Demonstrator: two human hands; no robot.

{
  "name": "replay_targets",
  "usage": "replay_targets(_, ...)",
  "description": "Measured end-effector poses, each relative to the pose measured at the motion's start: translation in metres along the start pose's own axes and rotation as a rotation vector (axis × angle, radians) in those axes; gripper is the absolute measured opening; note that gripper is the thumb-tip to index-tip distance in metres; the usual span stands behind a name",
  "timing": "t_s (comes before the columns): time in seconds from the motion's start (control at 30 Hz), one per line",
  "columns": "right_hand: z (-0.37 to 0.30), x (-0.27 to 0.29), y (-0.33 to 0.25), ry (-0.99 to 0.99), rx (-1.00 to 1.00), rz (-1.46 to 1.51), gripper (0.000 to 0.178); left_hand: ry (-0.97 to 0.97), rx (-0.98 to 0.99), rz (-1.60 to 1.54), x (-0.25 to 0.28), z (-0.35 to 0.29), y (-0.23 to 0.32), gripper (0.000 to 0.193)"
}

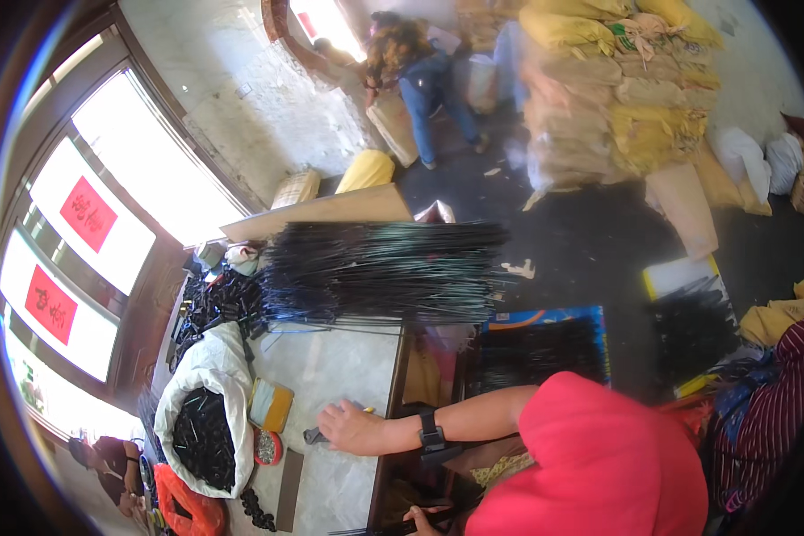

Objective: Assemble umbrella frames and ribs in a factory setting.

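Note:
My right hand, below a red sleeve and a black wristband, reaches over the grey tabletop. Its fingers are curled and closed on a small dark grey piece at the table surface. At the lower edge, partly cut off, my left hand is closed around thin black rods. Near my right hand are a yellow-sided box, a red round tub of small metal parts and a dark flat strip. A white sack holds short black pieces.
A large stack of long black rods covers the table's far end, beside loose black parts. More rods lie right of the table. An orange-red bag sits lower left. Another person bends near piled sacks.

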State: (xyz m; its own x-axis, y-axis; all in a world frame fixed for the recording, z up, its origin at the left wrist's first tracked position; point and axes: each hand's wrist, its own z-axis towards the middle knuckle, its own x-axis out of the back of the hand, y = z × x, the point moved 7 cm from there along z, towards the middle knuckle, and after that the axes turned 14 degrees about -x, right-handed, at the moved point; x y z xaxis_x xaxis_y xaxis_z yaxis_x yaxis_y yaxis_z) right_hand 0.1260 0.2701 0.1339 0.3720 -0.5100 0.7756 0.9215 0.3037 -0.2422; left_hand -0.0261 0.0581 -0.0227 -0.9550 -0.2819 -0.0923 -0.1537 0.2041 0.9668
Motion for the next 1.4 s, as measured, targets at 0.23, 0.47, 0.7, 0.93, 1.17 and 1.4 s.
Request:
replay_targets(0.23, 0.000, 0.002, -0.008, -0.003, 0.010, -0.032, 0.045, -0.071, -0.037, 0.089, 0.010, -0.006, 0.007, 0.024)
replay_targets(0.47, -0.001, -0.004, -0.006, 0.009, 0.020, -0.015, 0.041, -0.140, -0.071, 0.243, -0.045, -0.018, 0.089, 0.032)
replay_targets(0.7, 0.001, 0.004, -0.003, 0.030, 0.001, -0.018, 0.039, -0.215, -0.220, 0.267, 0.007, -0.002, 0.057, 0.025)
replay_targets(0.93, 0.000, 0.004, -0.006, 0.028, 0.006, -0.034, 0.040, -0.249, -0.366, 0.267, 0.005, -0.007, 0.099, 0.018)
replay_targets(1.17, 0.001, 0.006, -0.004, 0.039, -0.009, -0.011, 0.041, -0.285, -0.506, 0.257, -0.019, -0.023, 0.152, 0.012)
replay_targets(1.4, 0.000, 0.007, -0.001, 0.042, -0.015, -0.016, 0.042, -0.246, -0.457, 0.294, -0.024, -0.022, 0.158, 0.016)
